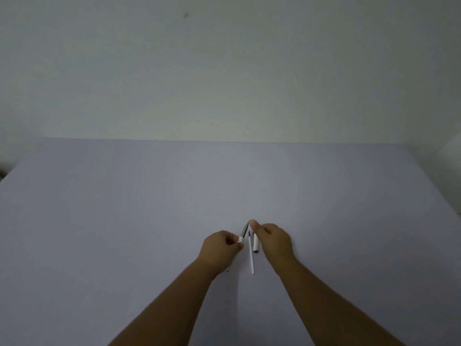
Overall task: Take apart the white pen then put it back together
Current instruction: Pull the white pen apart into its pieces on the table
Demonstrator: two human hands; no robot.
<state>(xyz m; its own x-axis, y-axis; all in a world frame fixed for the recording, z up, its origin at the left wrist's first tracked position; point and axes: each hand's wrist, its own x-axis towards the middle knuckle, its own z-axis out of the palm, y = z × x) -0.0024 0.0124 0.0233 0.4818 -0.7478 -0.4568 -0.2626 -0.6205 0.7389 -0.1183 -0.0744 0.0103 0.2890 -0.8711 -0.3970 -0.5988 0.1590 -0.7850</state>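
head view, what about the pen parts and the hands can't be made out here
- Pen barrel: its far tip is covered by the right hand's thumb, so how the tip is held is hidden.
- Left hand: its curled fingers hide its grip on the barrel's white end.
- Cap: its upper part is behind the right hand.
- Refill: too thin to read its tip.
- Dark speck on the table: too small to identify.

A: Where does the camera sit?
B: One head-worn view, looking forward and down over a pale table (124,221), far edge against a wall (224,71).
A: How near?
B: Arm's reach; forearms enter from below.
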